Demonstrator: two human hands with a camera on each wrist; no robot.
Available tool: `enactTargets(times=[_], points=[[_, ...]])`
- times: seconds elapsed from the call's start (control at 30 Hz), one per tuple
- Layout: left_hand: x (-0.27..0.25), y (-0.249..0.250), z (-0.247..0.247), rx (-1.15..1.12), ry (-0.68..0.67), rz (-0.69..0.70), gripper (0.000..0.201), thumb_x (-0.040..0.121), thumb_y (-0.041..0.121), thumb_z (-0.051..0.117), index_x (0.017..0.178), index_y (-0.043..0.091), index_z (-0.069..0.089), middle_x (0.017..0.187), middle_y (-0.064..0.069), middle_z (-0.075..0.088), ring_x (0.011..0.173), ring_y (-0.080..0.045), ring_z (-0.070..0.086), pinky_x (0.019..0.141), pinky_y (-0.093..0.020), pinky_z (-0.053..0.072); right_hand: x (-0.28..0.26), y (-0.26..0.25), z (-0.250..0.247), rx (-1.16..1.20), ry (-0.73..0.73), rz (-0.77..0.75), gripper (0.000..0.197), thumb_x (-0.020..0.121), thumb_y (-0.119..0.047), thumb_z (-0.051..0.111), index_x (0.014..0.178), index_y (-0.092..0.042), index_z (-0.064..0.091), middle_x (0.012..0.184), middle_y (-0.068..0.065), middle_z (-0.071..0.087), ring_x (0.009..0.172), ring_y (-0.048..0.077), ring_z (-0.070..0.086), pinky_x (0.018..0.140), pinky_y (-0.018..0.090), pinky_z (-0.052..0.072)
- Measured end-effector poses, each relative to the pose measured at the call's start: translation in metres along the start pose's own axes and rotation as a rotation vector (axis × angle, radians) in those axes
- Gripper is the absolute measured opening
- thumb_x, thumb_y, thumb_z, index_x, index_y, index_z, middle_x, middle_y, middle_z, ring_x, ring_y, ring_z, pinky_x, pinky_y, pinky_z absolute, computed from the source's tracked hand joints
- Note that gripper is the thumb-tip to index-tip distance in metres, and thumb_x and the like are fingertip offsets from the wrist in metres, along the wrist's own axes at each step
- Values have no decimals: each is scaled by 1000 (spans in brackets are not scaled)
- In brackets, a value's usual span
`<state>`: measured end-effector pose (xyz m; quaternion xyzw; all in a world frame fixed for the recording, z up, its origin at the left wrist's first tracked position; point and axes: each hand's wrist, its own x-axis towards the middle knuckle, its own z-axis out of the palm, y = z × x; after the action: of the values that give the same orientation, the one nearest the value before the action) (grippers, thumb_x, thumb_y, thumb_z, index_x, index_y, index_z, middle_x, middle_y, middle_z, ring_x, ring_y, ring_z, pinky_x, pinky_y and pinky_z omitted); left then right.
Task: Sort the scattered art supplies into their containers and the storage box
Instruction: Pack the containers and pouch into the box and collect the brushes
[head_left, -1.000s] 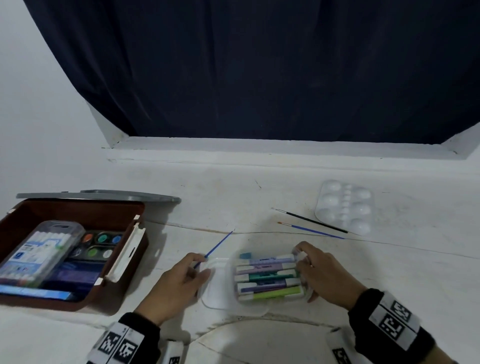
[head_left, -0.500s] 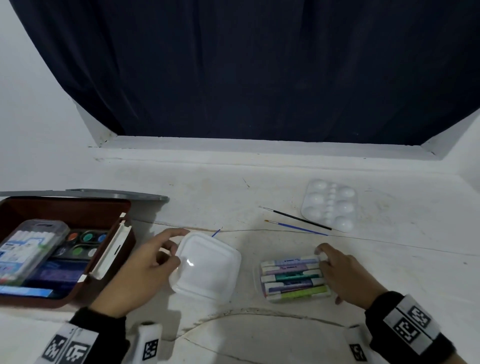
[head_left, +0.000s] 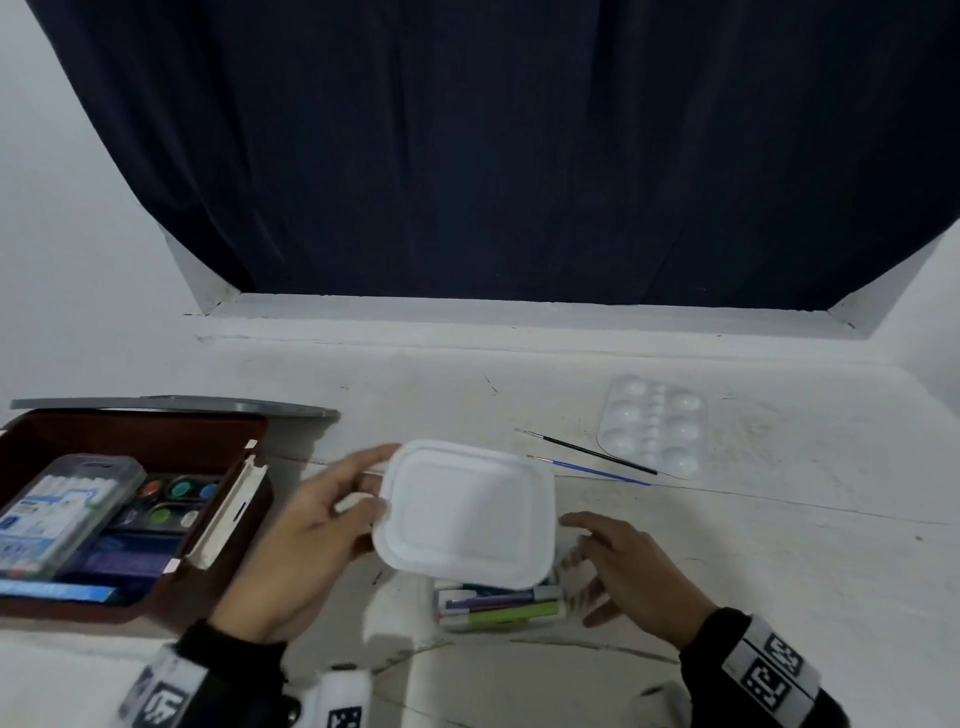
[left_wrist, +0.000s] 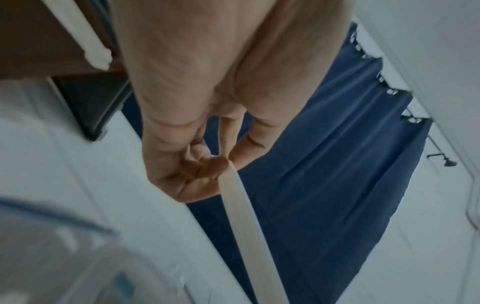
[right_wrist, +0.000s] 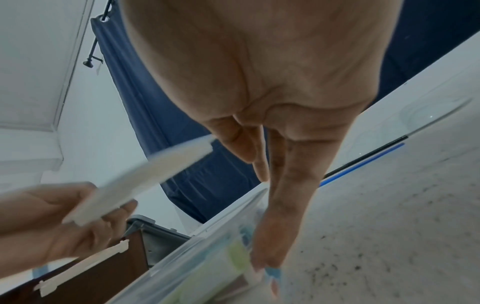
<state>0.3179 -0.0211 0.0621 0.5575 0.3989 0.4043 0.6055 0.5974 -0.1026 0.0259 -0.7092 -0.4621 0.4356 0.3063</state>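
Now, at lower left of the head view: storage box (head_left: 156, 436) open, already holding a marker case (head_left: 62, 514) and a paint set (head_left: 171, 501). Left hand (head_left: 306, 540) pinching the white lid (head_left: 467, 514) by its edge, carried rightward from bare desk (head_left: 779, 571) a moment ago to hover, tilted, above the clear marker tub (head_left: 498, 605). Not yet seated. Right hand (head_left: 631, 571) relaxed, fingers straight against the tub's right wall, steadying rather than gripping. Likely next: lowering and pressing shut. Upper right: two brushes (head_left: 592, 457) and a palette (head_left: 652, 426) unsorted.
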Motion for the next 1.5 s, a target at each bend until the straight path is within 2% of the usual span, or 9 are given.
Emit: enactTargets(times=[0.13, 0.27, 0.37, 0.43, 0.6, 0.77, 0.9, 1.07, 1.5], points=[[-3, -42, 21, 39, -44, -165, 46, 94, -10, 50, 115, 24, 73, 95, -16, 56, 84, -26, 62, 80, -42, 53, -3, -5, 1, 76, 28, -90, 33, 102, -19, 41, 126, -36, 57, 98, 5, 68, 67, 25, 70, 61, 42, 61], [-6, -62, 18, 214, 49, -165, 48, 91, -7, 58, 106, 34, 75, 84, -7, 58, 76, -22, 59, 83, -46, 57, -4, 5, 0, -95, -36, -173, 44, 93, -37, 63, 134, -46, 48, 109, -7, 59, 73, 15, 68, 61, 29, 59], [-6, -67, 10, 384, 3, -139, 46, 83, 1, 71, 108, 40, 74, 74, 3, 58, 68, -18, 58, 80, -46, 59, 1, 12, 2, -335, -43, -291, 66, 86, -37, 72, 143, -41, 41, 116, -16, 50, 81, 8, 62, 73, 10, 48], [-6, -70, 7, 490, -29, -121, 45, 83, 4, 74, 116, 35, 71, 75, 2, 60, 63, -12, 57, 74, -35, 59, 4, 12, 5, -371, -44, -328, 63, 86, -35, 72, 143, -34, 44, 118, -15, 49, 87, 4, 57, 78, 5, 41], [-5, -73, 7, 646, 20, 15, 40, 82, 11, 80, 113, 34, 70, 84, 1, 59, 65, -6, 57, 67, -15, 47, 15, 6, 5, -385, -70, -288, 66, 88, -31, 71, 146, -30, 40, 119, -11, 49, 87, 3, 48, 78, 11, 37], [4, -72, -1, 635, -82, -54, 42, 81, 23, 82, 116, 39, 67, 85, 4, 64, 64, -4, 59, 67, -18, 51, 26, -3, 1, -432, -131, -240, 65, 84, -28, 75, 142, -27, 45, 114, -9, 49, 93, 10, 49, 86, 23, 45], [4, -71, -2, 687, -147, -50, 46, 82, 28, 81, 122, 42, 63, 75, 15, 65, 61, -2, 58, 63, -12, 46, 28, -11, -5, -334, -243, -174, 55, 82, -18, 77, 128, -28, 48, 110, 2, 51, 69, 21, 66, 55, 38, 61], [4, -77, -17, 439, -274, -193, 69, 71, 33, 87, 132, 44, 56, 82, -6, 71, 73, -20, 69, 72, -26, 50, 26, -10, -11, -198, -325, -105, 53, 83, -13, 77, 123, -33, 48, 104, 18, 55, 61, 28, 71, 57, 47, 61], [13, -78, -13, 362, -287, -187, 63, 76, 0, 83, 126, 31, 62, 73, -2, 61, 66, -13, 57, 60, -19, 47, 16, -1, -2, -138, -182, -105, 52, 82, -7, 77, 118, -37, 53, 84, 14, 50, 51, 27, 64, 49, 39, 59]])
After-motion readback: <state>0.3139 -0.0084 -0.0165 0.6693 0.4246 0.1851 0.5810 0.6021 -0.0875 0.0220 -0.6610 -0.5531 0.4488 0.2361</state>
